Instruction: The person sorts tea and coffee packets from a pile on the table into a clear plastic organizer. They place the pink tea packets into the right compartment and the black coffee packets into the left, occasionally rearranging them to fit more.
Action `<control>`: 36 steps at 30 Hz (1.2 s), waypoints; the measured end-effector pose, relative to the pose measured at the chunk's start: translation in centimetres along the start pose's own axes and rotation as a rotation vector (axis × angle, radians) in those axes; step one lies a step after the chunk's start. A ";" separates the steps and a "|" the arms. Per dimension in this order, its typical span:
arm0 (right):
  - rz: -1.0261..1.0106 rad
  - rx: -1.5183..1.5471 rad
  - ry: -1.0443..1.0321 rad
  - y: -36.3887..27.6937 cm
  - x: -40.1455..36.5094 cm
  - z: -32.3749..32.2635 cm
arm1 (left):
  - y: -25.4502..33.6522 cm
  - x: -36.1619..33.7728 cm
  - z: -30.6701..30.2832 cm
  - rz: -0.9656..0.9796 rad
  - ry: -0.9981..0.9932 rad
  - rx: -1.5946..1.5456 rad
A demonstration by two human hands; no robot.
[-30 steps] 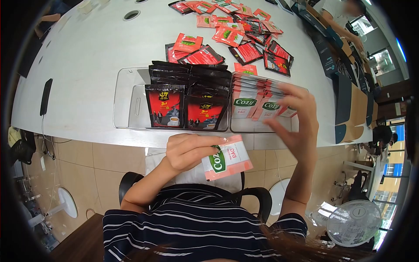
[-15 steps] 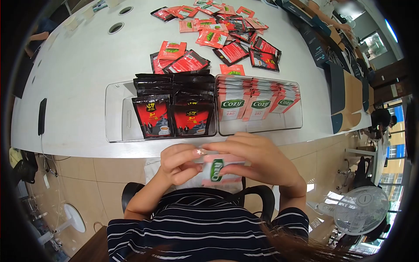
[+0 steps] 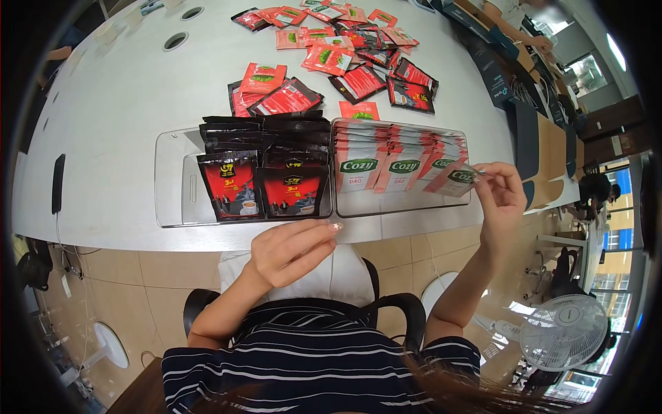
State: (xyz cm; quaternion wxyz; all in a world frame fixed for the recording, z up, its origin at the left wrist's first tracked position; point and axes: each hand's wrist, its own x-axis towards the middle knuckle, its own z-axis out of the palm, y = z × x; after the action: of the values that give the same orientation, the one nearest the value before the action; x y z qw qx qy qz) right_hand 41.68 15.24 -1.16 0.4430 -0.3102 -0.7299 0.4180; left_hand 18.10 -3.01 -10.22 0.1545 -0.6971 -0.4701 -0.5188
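Observation:
My right hand (image 3: 502,200) pinches the upper right edge of a pink and white Cozy tea sachet (image 3: 452,181), tilted at the right end of the right clear tray (image 3: 407,207). Rows of upright Cozy sachets (image 3: 358,169) stand beside it in the same tray. Over the table's near edge hovers my left hand (image 3: 293,252), fingers stretched to the right and slightly apart from the thumb, with nothing visible in it. The left clear tray (image 3: 172,219) holds two rows of black and red G7 coffee sachets (image 3: 293,193).
Beyond the trays lies a loose pile of coffee sachets (image 3: 412,94) and tea sachets (image 3: 327,58) on the white table (image 3: 110,159). A black phone-like object (image 3: 58,183) with a cable is at the left. Cardboard boxes (image 3: 552,148) line the right side. Another person's arm shows at upper right.
My right hand has carried the Cozy sachet from in front of my body to the right end of the right tray. My left hand has come away from the sachet and stays near the table edge.

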 end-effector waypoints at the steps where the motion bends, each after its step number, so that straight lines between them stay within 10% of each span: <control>1: -0.007 -0.041 -0.012 0.5 0.1 -0.1 | 0.0 0.0 0.0 -0.003 -0.002 0.008; 14: -0.296 -0.638 -0.207 -1.3 0.6 0.6 | -0.2 -0.1 0.3 0.032 0.054 0.013; 23: -0.079 -0.647 -0.828 -2.0 0.2 2.2 | -0.1 -0.2 0.4 0.020 0.069 0.026; 36: 0.028 -0.671 -0.826 -1.7 1.6 2.3 | 0.0 -0.5 0.0 0.022 -0.008 0.026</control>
State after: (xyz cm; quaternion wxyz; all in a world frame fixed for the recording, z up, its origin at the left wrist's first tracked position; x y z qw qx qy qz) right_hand 38.82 15.02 0.39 -0.0106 -0.2539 -0.9330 0.2546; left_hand 18.03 -3.26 -10.66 0.1674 -0.7021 -0.4697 -0.5083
